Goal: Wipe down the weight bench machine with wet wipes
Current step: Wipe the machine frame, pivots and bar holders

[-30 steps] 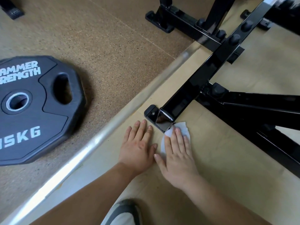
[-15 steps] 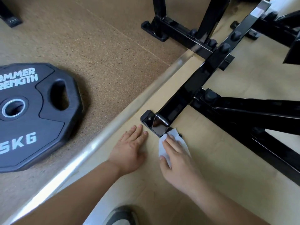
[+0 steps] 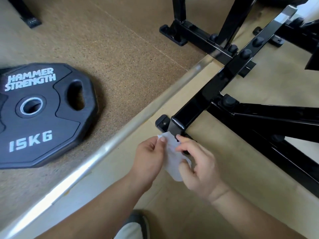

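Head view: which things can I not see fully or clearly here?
Wet wipe: head view, partly covered by the left hand and right hand that hold it.
Weight plate: head view, left side cut off by the picture edge.
Bench frame: head view, upper part cut off by top and right edges.
Shoe: head view, cut off by bottom edge.

Both forearms reach in from the near edge. The left hand (image 3: 149, 158) pinches the far corner of the wet wipe (image 3: 172, 159); the right hand (image 3: 202, 168), just right, holds it with curled fingers.
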Demonstrator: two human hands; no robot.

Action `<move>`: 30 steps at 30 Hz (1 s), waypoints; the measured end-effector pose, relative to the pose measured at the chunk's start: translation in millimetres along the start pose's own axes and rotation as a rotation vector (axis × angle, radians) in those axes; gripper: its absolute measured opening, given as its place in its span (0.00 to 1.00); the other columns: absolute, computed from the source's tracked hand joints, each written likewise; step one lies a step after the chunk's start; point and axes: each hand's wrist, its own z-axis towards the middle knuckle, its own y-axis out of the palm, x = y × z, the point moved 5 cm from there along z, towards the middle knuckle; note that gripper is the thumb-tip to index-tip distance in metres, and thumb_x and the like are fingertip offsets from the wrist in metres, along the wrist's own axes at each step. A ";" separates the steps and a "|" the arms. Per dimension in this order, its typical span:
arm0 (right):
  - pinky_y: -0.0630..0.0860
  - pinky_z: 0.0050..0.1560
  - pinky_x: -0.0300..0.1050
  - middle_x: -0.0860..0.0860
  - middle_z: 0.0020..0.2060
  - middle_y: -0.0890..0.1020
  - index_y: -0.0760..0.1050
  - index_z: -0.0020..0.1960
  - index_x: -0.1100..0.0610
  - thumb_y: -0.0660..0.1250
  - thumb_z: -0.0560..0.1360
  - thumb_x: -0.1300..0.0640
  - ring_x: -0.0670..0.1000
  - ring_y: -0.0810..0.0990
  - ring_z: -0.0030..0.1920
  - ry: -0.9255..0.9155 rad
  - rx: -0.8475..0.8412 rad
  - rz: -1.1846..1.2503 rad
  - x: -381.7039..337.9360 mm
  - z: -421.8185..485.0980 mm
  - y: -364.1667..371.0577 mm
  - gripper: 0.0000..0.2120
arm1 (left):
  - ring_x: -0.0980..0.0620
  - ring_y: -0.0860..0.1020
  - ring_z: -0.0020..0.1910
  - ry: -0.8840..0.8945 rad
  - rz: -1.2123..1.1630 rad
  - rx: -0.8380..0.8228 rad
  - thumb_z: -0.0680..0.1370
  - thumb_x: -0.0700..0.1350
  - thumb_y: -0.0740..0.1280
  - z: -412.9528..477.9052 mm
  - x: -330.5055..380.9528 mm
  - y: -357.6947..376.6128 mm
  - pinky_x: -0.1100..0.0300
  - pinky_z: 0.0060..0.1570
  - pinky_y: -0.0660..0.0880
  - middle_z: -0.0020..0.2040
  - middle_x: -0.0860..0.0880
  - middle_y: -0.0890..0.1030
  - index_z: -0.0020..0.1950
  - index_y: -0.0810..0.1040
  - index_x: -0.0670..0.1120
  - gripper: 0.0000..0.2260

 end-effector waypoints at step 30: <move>0.47 0.79 0.36 0.43 0.81 0.64 0.72 0.62 0.23 0.46 0.85 0.44 0.38 0.48 0.81 0.133 -0.075 0.013 25.5 66.2 -46.1 0.21 | 0.59 0.44 0.82 -0.227 -0.354 0.017 0.76 0.76 0.53 5.8 42.1 89.2 0.49 0.81 0.46 0.82 0.63 0.37 0.81 0.31 0.57 0.45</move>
